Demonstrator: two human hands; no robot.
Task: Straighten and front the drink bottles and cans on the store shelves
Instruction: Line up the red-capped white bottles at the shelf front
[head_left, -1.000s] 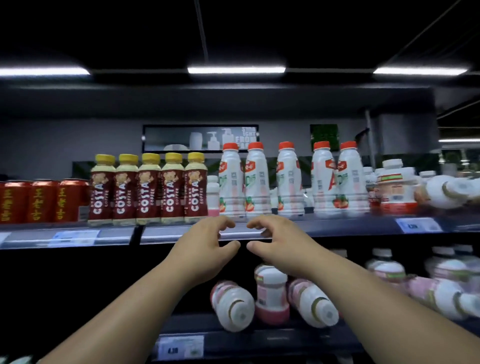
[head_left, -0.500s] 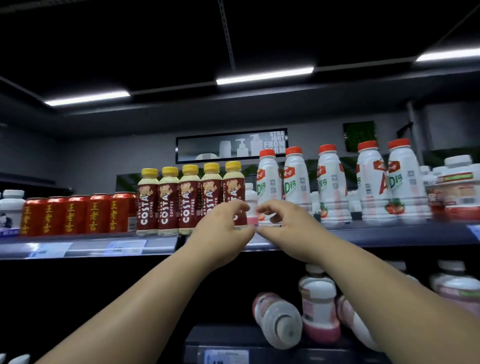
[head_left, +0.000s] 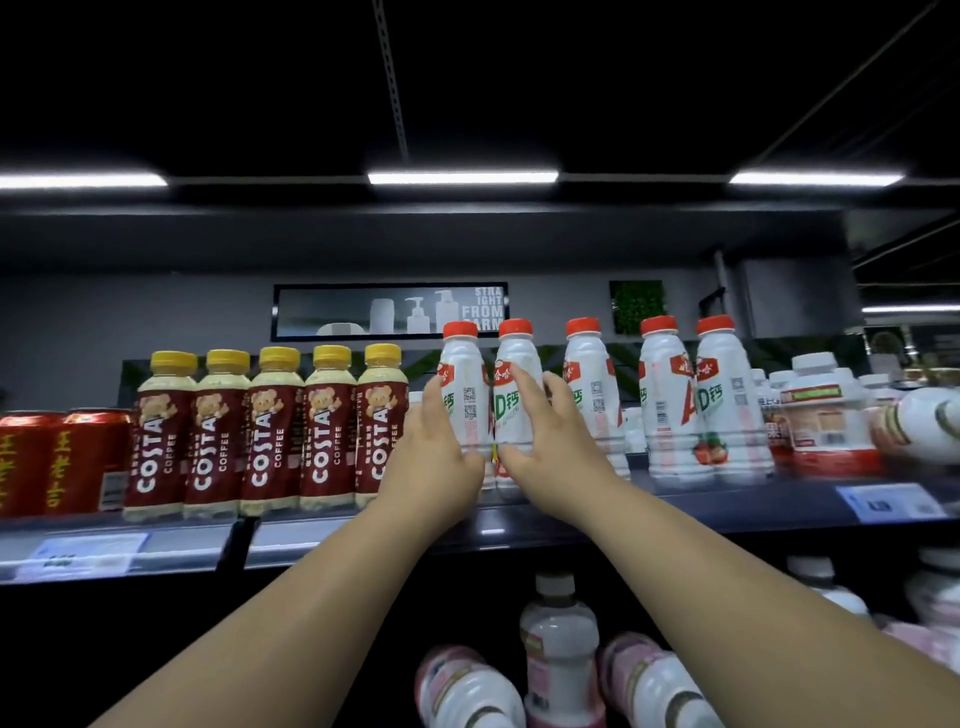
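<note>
five white red-capped bottles (head_left: 662, 395) upright, mid upper shelf (head_left: 727, 512) | left hand (head_left: 434, 462) wraps leftmost bottle (head_left: 462, 364), thumb in front | right hand (head_left: 553, 457) wraps second bottle (head_left: 514, 364) from its right | arms stretched up, hands side by side | leftward: five Costa coffee bottles (head_left: 272, 431), two red cans (head_left: 62, 462)

This is a shop's drinks aisle: a dark shelf (head_left: 753, 506) edged with price labels (head_left: 891, 501) carries fronted rows of identical Costa coffee bottles (head_left: 270, 431), red cans (head_left: 62, 462) and red-capped white bottles (head_left: 665, 405) under strip lights (head_left: 462, 177), with more bottles (head_left: 558, 639) on the tier below.
</note>
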